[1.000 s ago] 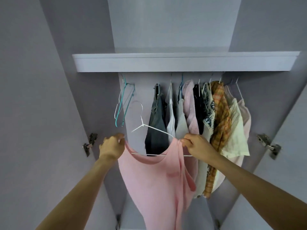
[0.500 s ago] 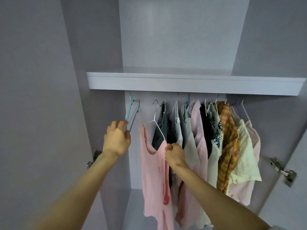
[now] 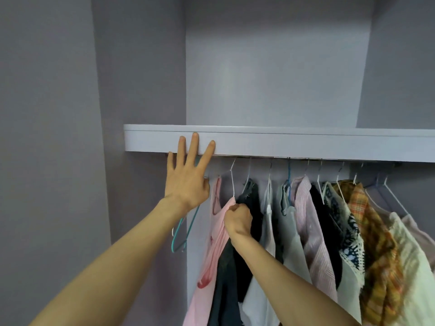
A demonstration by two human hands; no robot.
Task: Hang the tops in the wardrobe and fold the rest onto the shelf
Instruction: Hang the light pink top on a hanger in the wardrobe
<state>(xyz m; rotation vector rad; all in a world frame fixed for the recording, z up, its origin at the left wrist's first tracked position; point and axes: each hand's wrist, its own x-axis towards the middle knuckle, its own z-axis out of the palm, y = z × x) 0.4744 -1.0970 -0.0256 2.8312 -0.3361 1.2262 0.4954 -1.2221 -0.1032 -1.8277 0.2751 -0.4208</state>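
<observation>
Lilac wardrobe walls frame a pale shelf (image 3: 306, 145) with a row of hung tops (image 3: 329, 231) beneath it. A pink top (image 3: 217, 231) on a white wire hanger (image 3: 232, 182) hangs at the left end of that row, its hook seemingly over the rail, though the shelf edge hides the contact. The right hand (image 3: 237, 220) pinches the top's shoulder, its grip closed on fabric and hanger, likely steadying it. The left hand (image 3: 187, 177) is spread open, fingers straight against the shelf front, in front of empty teal hangers (image 3: 182, 234). A second ago both hands held the top spread out below the rail; half a second ago the left hand was curled at the teal hangers.
</observation>
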